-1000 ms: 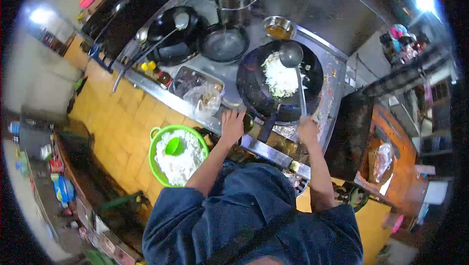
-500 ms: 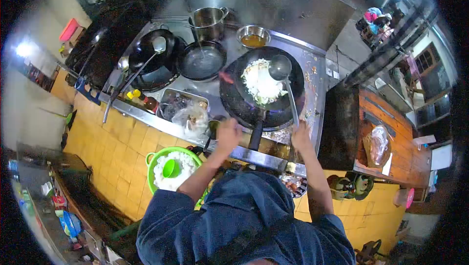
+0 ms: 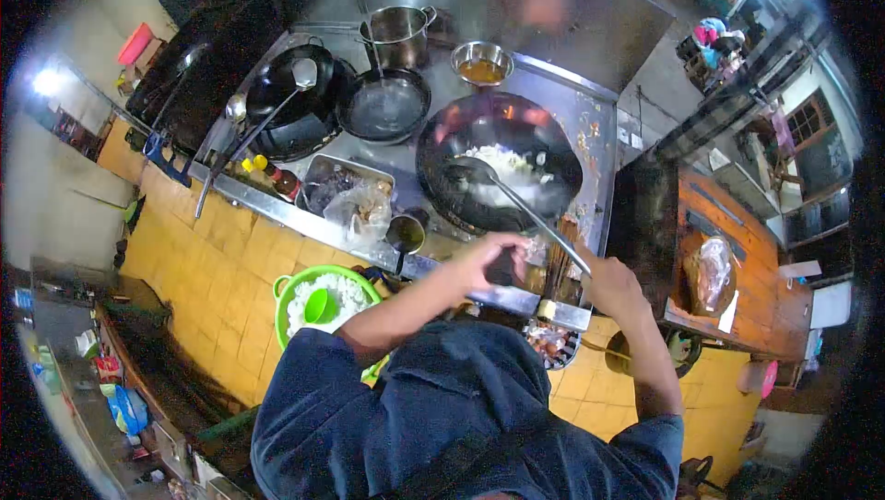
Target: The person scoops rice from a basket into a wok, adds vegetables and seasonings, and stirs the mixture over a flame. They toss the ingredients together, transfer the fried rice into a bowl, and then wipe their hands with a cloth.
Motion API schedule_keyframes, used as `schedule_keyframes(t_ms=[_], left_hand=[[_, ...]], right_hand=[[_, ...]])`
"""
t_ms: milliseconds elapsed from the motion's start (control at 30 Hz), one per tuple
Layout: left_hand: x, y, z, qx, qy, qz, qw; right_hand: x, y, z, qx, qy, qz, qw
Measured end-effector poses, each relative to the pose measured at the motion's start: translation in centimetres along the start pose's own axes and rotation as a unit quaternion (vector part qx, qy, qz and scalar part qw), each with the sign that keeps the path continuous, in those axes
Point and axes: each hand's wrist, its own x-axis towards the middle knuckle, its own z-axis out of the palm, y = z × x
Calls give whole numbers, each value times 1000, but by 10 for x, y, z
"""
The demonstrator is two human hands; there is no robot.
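My right hand (image 3: 613,288) is closed round the end of a long-handled metal ladle (image 3: 535,214). The ladle's bowl reaches into a black wok (image 3: 431,154) on the stove, at the left side of a heap of white food (image 3: 521,191) that looks like rice. In front of the wok, over the stove's front edge, my left hand (image 3: 493,260) is curved with thumb and fingers apart. A dark gap shows between them, and I make out nothing held. Just right of it lies a bamboo brush (image 3: 559,265).
Left of the wok are a smaller pan (image 3: 383,105) under a running tap, a tall pot (image 3: 396,35), and a tray (image 3: 323,168) with plastic bags. A metal bowl (image 3: 482,65) of brownish liquid sits behind. Below left stands a green basin (image 3: 282,311) of rice.
My left hand has moved right and its fingers have spread. My right hand has drawn back right and down, and the ladle's bowl has swung left. The food has shifted down; the small pan's handle no longer shows.
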Motion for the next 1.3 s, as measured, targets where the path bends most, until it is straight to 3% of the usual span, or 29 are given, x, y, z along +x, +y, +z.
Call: schedule_keyframes(t_ms=[33, 67, 167, 200, 233, 267, 333, 400, 433, 467, 533, 567, 600, 667, 700, 800, 867, 967, 1000, 1067, 1133, 1200, 1267, 1300], left_hand=[[-5, 10, -7, 76, 56, 56, 994], [16, 19, -50, 128, 53, 94, 986], [24, -16, -72, 166, 134, 120, 970], [8, -41, -47, 158, 158, 123, 967], [-19, -57, -12, 108, 118, 65, 985], [-36, -67, 6, 249, 150, 76, 954], [-35, -54, 5, 195, 113, 30, 974], [-4, -6, -37, 231, 144, 80, 959], [-7, 0, -19, 244, 229, 86, 938], [3, -2, -43, 241, 197, 116, 943], [8, -19, -65, 231, 134, 148, 952], [-11, -39, -45, 215, 112, 136, 961], [-21, -51, -34, 185, 152, 53, 970], [-31, -55, -20, 235, 179, 67, 953], [-24, -38, -33, 190, 133, 43, 972], [28, 5, -104, 283, 111, 163, 939], [51, 19, -134, 303, 119, 186, 927], [78, 25, -164, 317, 127, 217, 915], [84, 26, -167, 315, 130, 220, 914], [58, 20, -145, 357, 143, 240, 891], [45, 9, -151, 385, 58, 277, 878], [18, -8, -170, 546, 67, 222, 805], [-10, -23, -193, 586, -40, 138, 797], [-19, -29, -209, 560, -15, 62, 826]], right_hand=[[-6, -4, -5, 28, -12, 6, 1000], [-8, -8, -1, 33, -24, 9, 999], [-8, -1, 24, -48, 88, 2, 995], [-8, 0, 29, -48, 89, 8, 995], [-11, -2, 34, -29, 93, 17, 995], [-9, -7, 36, -10, 102, 26, 994], [-11, -20, 22, 6, 46, 62, 997], [-11, -11, 38, 0, 51, 9, 999], [-8, -7, 49, -32, 65, 13, 997], [-4, -9, 57, -30, 62, 15, 998], [11, -11, 63, -47, 64, 126, 989], [16, -4, 67, -31, 64, 137, 988], [10, -4, 56, -30, 64, 139, 988], [-7, -6, 16, -6, 44, 131, 990], [-10, -3, 10, -7, 51, 140, 989], [-15, 3, -7, -19, 81, 119, 989], [-9, -1, -16, -6, 108, 99, 989], [17, 9, 3, -29, 41, 116, 992], [25, 0, 4, -39, 31, 78, 996], [62, -4, 39, -30, -4, 121, 992], [82, -26, 70, -59, 67, 111, 990], [105, -7, 98, -33, 154, 55, 986], [85, -13, 50, 26, 121, 53, 991], [81, -19, 33, 90, 90, 52, 990]])
